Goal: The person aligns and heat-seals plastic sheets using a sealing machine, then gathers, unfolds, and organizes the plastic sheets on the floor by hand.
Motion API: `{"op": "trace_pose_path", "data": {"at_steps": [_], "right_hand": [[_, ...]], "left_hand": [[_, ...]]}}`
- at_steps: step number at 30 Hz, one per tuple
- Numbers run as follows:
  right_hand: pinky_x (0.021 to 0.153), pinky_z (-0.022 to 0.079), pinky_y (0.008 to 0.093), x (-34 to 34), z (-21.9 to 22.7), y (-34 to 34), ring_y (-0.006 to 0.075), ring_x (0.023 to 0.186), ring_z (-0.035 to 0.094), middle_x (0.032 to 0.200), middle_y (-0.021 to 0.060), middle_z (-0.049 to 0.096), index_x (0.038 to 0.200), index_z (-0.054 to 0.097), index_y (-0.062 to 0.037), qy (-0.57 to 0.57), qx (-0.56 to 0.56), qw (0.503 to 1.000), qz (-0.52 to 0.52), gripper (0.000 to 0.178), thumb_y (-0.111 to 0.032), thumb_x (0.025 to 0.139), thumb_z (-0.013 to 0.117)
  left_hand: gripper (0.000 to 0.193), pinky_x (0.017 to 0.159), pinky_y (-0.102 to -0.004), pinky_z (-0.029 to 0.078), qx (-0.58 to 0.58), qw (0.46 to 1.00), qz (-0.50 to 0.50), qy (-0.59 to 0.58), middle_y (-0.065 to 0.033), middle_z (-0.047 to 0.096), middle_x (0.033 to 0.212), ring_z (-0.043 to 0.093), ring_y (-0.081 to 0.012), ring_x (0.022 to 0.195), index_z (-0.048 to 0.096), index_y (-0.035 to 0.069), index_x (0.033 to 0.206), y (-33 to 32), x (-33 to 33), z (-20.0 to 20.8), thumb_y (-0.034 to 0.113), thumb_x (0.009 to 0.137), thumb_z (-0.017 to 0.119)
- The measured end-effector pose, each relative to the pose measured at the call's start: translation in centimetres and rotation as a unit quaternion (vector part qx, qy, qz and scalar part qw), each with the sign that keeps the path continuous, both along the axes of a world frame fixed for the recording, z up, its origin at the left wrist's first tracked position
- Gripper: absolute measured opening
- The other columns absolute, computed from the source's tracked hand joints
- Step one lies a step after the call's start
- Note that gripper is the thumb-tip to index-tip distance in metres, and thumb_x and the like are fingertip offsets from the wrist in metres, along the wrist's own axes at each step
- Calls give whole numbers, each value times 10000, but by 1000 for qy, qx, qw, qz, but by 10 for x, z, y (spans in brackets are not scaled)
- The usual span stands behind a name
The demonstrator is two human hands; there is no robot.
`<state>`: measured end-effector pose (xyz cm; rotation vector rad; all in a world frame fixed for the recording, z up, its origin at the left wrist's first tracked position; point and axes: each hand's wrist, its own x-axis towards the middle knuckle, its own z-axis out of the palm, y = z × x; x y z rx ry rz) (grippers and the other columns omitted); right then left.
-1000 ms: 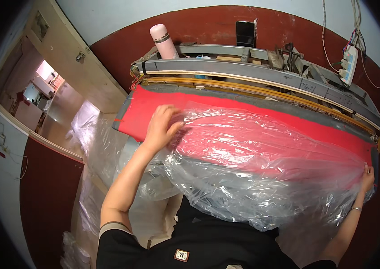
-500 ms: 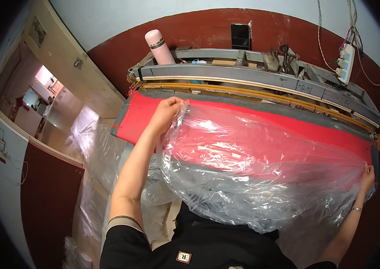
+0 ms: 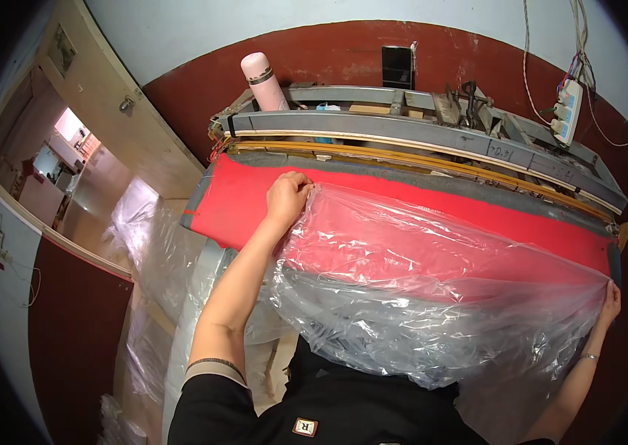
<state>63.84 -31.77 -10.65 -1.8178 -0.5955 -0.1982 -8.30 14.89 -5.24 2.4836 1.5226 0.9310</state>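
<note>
The clear plastic sheet spreads across the centre of the frame, partly over the red cloth. The left hand, just above centre, pinches its upper edge between the fingers; the right hand, at the right, pinches its far end. It looks light, limp and slippery, likely prone to tearing; bunched edges should grip best.

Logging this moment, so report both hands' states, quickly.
Left hand: closed, pinching the clear plastic film by its upper edge, left end.
Right hand: closed, pinching that edge's right end.
</note>
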Motion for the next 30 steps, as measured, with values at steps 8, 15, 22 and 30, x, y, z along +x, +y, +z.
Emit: {"op": "trace_pose_path", "data": {"at_steps": [8,15,22,30], "right_hand": [[747,415,244,-31,52,78,110,838,528,910,25,581,933,616,-16,233,207,947,74,295,-300,862,582],[518,349,217,-5,-2,166,61,576,424,657,-36,479,828,574,-43,-70,23,994,82,264,-299,887,546],[475,288,196,-27,4,233,27,536,342,599,-64,419,767,539,-54,-26,98,994,41,198,-218,862,596],[506,294,184,-14,-1,228,34,573,355,642,-56,410,766,498,-53,-79,68,995,-11,154,-125,814,625]], "left_hand": [[184,683,-322,431,-195,827,11,-528,-139,556,782,535,-184,769,550,-8,876,28,-16,48,140,856,442],[133,659,-304,418,64,926,124,-351,-77,522,733,472,-159,679,498,9,818,67,-31,-15,131,864,469],[152,598,-275,403,40,913,144,-379,-46,513,676,437,-125,620,512,9,789,129,-24,-35,146,854,506],[104,566,-211,369,33,900,184,-393,-4,485,668,406,-76,596,490,28,778,134,-12,-34,90,810,566]]}}
